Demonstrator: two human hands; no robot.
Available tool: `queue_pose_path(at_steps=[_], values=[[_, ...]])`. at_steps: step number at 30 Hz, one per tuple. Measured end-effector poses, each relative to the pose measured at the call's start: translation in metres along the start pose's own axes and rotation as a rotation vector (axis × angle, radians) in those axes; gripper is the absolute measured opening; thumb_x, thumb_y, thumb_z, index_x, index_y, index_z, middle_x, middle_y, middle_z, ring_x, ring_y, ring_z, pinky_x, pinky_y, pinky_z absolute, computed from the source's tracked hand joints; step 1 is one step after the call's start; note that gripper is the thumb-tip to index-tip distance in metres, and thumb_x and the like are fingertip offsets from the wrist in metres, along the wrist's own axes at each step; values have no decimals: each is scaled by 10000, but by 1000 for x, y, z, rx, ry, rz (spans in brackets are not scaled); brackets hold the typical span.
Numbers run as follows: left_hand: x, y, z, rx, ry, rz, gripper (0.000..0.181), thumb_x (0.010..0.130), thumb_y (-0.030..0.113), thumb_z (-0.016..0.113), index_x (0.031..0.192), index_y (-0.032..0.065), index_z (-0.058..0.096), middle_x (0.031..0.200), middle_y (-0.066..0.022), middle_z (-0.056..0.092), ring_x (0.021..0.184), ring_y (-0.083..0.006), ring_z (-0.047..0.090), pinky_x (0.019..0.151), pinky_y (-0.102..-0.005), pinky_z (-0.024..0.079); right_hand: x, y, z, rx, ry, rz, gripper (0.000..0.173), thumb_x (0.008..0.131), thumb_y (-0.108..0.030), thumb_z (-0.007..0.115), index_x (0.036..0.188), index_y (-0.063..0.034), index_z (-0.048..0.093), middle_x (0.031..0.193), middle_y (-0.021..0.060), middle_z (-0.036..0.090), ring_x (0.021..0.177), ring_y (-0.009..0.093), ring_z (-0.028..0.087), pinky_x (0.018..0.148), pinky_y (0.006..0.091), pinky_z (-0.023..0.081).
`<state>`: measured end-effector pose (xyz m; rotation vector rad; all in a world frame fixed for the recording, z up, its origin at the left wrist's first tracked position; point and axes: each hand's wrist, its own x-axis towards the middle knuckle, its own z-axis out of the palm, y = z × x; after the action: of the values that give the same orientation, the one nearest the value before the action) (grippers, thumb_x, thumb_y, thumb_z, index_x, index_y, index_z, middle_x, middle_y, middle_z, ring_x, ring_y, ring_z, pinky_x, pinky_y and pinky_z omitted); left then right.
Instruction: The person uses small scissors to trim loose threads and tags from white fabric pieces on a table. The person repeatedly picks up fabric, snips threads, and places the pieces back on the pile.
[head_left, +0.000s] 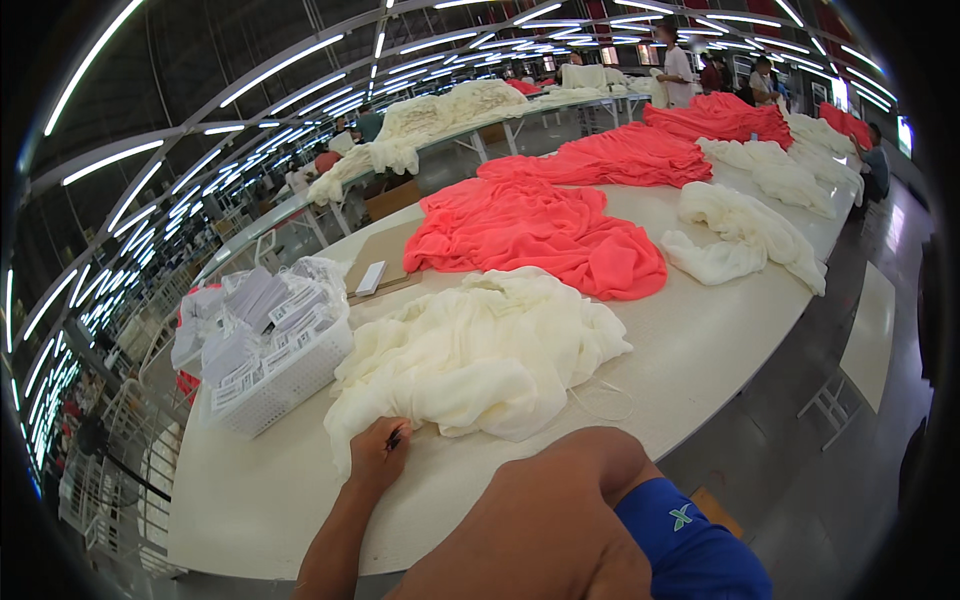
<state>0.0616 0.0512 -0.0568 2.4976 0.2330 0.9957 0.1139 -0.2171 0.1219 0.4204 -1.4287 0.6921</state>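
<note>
My left hand is closed around a small dark object, mostly hidden by the fingers, so its kind is unclear. The hand rests at the near left edge of a rumpled heap of cream fabric on the white table. A thin pale cord loops out from the heap's right side. My right arm, below a blue sleeve, is bent at the elbow close to the camera. My right hand is out of view.
A white perforated plastic basket holds plastic-wrapped packets bearing printing. Behind lie brown cardboard, a white box, coral fabric and more cream fabric. A bench stands right; a person stands farther off.
</note>
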Motion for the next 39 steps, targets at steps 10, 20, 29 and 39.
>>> queue_pose_path(at_steps=[10, 20, 29, 39], values=[[-5, 1, -6, 9, 5, -37, 57, 918, 88, 674, 959, 51, 661, 786, -78, 666, 605, -134, 574, 585, -272, 482, 16, 7, -44, 313, -432, 93, 804, 955, -587, 524, 1200, 175, 595, 1117, 300, 663, 960, 360, 690, 811, 417, 550], [-5, 0, -10, 44, 3, 2, 64, 933, 108, 667, 960, 53, 650, 767, -83, 653, 597, -148, 571, 573, -286, 483, 39, 3, -61, 312, -618, 202, 563, 1003, -391, 570, 1171, 144, 613, 997, 235, 692, 872, 284, 703, 670, 380, 548], [-4, -5, -4, 7, -12, -17, 94, 934, 115, 674, 988, 40, 660, 753, -87, 643, 588, -144, 552, 568, -278, 470, 9, 31, -16, 668, -469, 385, 646, 1018, -415, 539, 1340, 136, 442, 1013, 194, 655, 918, 254, 632, 768, 392, 511], [-8, -7, -12, 17, -10, -7, 85, 935, 101, 671, 986, 36, 652, 727, -72, 619, 572, -131, 521, 548, -273, 448, 13, 38, -28, 478, -610, 435, 562, 1053, -445, 437, 1146, 84, 599, 985, 170, 650, 900, 235, 591, 796, 377, 479]])
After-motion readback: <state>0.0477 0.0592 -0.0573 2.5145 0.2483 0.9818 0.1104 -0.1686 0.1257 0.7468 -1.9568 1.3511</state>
